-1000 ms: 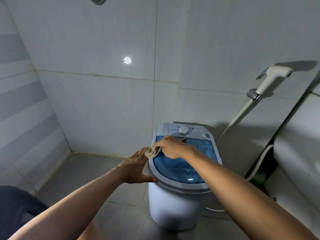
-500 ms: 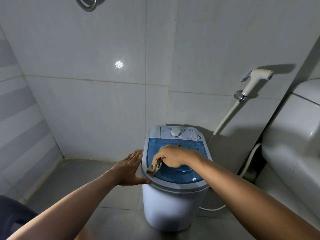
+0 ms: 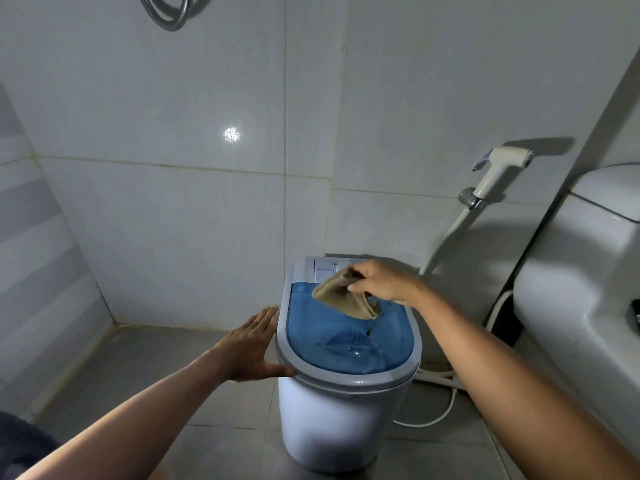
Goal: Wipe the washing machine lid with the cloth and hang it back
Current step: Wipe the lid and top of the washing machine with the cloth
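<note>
The small washing machine stands upright on the tiled floor, its translucent blue plastic lid running lengthwise from the rounded near end to the control panel by the wall, where the small printed logo is too blurred to read. The right hand pinches the tan terry cloth, which hangs crumpled above the lid's far half. The left hand lies flat, fingers straight, against the lid's grey rim.

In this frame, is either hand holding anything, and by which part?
The right hand pinches the brown cloth at its bunched top edge; the rest hangs over the blue lid. The left hand holds nothing, resting flat against the washing machine.
</note>
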